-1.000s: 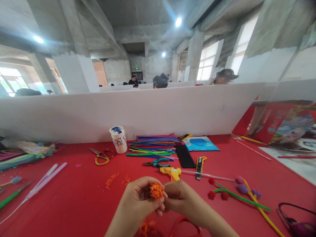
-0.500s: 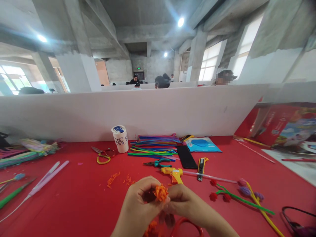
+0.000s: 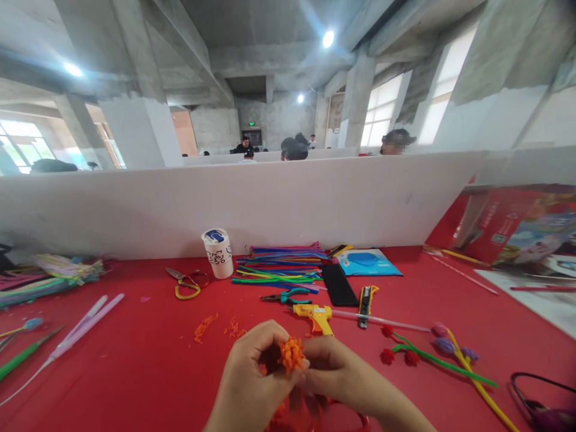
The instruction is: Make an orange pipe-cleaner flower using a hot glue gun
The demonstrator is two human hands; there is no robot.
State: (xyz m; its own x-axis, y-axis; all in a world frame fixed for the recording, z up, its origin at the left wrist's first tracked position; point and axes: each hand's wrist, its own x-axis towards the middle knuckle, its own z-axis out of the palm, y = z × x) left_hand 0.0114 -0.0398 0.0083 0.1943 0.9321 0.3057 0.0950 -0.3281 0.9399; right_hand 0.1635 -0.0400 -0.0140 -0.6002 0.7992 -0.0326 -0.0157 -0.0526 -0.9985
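Note:
Between my hands is an orange fuzzy pom-pom-like tuft [image 3: 291,354], held low over the front of the table. My left hand [image 3: 256,366] curls around its left side, thumb and fingers closed on it. From the right, my right hand [image 3: 326,366] pinches at its edge with thumb and forefinger. Under the hands, partly hidden, lie more orange bits [image 3: 276,415] and red scissor-like handles [image 3: 355,417]. Orange clippings [image 3: 206,328] are scattered to the left of my hands.
Beyond my hands lie a yellow glue gun [image 3: 315,315], teal pliers [image 3: 288,295], a utility knife [image 3: 365,307], a black phone [image 3: 338,285] and pipe cleaners [image 3: 279,270]. Scissors [image 3: 186,285] lie beside a white cup [image 3: 218,255]. Pipe-cleaner flowers [image 3: 443,357] sit right. A white partition [image 3: 270,204] stands behind.
The orange tuft has turned slightly and looks looser in my fingers. Both hands stay in nearly the same place; the whole view has shifted slightly.

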